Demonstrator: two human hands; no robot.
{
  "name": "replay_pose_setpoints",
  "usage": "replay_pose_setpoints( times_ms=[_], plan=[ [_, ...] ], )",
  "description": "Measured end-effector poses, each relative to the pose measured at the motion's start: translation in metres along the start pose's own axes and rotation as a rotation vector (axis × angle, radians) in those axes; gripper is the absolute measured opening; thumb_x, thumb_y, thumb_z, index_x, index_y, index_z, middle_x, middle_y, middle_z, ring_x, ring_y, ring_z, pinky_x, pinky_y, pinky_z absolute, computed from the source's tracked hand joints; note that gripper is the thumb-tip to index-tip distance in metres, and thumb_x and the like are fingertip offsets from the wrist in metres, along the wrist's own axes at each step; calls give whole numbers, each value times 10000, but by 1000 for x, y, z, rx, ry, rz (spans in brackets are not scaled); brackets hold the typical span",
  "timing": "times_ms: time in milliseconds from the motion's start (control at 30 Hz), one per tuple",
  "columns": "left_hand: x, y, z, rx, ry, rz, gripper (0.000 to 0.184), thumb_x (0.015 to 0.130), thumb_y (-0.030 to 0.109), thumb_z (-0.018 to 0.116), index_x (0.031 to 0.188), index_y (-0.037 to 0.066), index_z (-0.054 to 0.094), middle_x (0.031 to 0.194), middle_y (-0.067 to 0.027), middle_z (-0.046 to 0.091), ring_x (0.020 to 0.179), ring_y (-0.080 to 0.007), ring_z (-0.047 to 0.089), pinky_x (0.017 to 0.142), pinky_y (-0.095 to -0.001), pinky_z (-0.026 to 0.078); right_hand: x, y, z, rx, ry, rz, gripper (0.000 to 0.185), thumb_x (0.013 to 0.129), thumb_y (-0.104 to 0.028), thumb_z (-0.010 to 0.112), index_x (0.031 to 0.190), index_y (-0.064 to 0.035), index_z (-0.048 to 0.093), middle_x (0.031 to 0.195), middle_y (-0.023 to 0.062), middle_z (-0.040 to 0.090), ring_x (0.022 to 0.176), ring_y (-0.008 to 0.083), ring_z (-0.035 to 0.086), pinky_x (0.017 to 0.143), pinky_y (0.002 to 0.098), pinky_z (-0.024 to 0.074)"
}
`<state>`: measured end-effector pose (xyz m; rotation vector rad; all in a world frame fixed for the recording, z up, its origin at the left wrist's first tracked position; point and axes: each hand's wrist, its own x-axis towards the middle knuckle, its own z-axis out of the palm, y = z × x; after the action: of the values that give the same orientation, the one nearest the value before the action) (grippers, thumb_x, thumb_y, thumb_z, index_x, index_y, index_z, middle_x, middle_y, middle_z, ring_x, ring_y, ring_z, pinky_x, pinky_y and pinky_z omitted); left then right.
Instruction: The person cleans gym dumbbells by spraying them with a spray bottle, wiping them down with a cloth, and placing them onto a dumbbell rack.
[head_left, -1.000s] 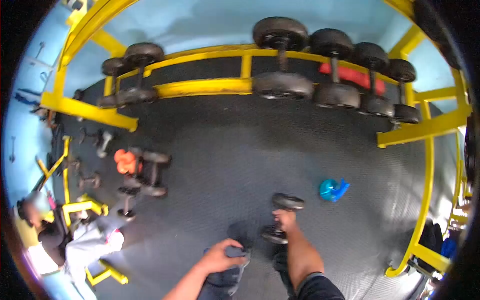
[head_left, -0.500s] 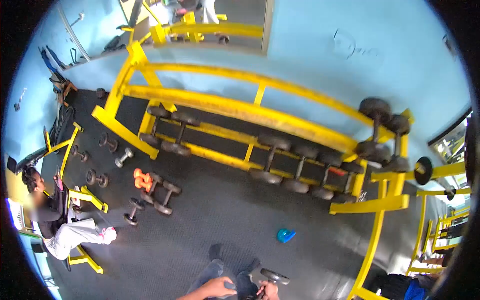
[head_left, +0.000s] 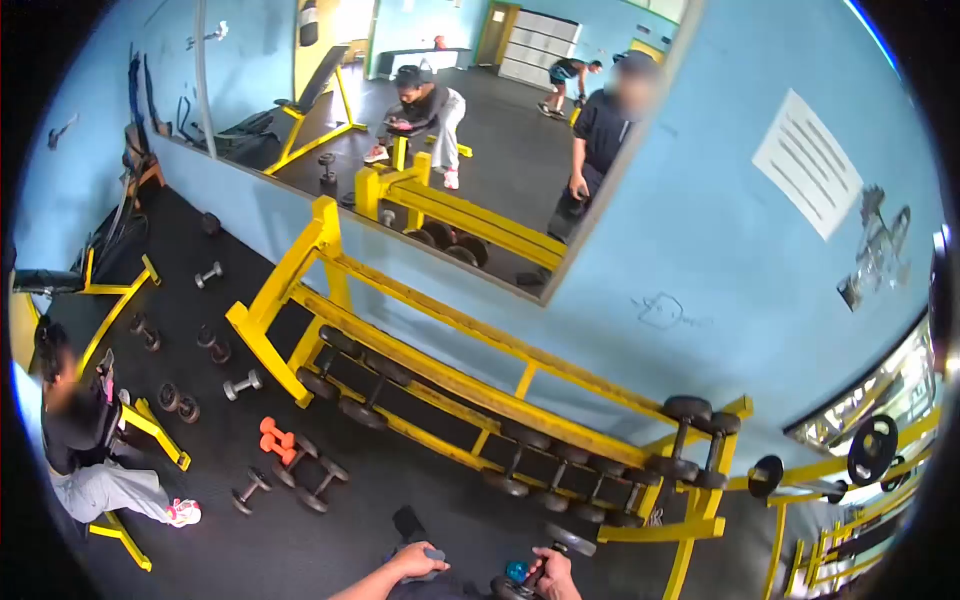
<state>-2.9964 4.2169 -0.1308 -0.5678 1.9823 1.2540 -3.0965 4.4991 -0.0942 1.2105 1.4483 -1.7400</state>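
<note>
head view: dumbbell in right hand; wall sheet illegible

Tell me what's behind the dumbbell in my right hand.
Beyond the dumbbell in your right hand, a blue object shows near the dark floor. The dumbbell's near end covers its lower part, so its full shape is unseen.

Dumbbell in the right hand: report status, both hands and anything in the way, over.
Right hand gripping the dumbbell. Left hand holding no weight. Blue object right beside the dumbbell in view, partly hidden; can't tell if it obstructs.
</note>
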Motion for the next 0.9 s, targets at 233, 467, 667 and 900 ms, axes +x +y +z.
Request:
replay_pose_setpoints(
  times_ms=[233, 467, 667, 900],
  plan=[
    [12, 11, -93, -162, 142, -100, 706, 611, 517, 790, 1122, 54, 636, 1131, -155, 635, 1046, -276, 604, 896, -348, 465, 23, -108, 135, 52, -293, -51, 173, 820, -92, 620, 690, -73, 508, 519, 44, 442, 439, 221, 469, 447, 413, 446],
    [49, 27, -139, -327, 233, -200, 691, 618, 463, 812, 1114, 18, 632, 1098, -144, 645, 1011, -246, 614, 876, -330, 473, 47, -191, 282, -80, -436, -190, 214, 842, -160, 604, 670, -92, 497, 525, 47, 439, 458, 224, 474, 478, 412, 436],
    [64, 57, -185, -495, 338, -273, 708, 645, 401, 818, 1186, 14, 576, 1109, -154, 614, 956, -222, 604, 819, -329, 480, 67, -228, 385, -172, -402, -185, 250, 789, -124, 672, 621, -84, 492, 531, 62, 447, 446, 229, 468, 439, 415, 409],
    [53, 73, -201, -735, 522, -445, 733, 641, 339, 833, 1210, -16, 536, 1061, -158, 630, 923, -235, 625, 787, -325, 502, 108, -235, 468, -170, -441, -110, 227, 781, -125, 686, 642, -58, 521, 525, 75, 459, 428, 239, 477, 416, 413, 406]
  ],
)
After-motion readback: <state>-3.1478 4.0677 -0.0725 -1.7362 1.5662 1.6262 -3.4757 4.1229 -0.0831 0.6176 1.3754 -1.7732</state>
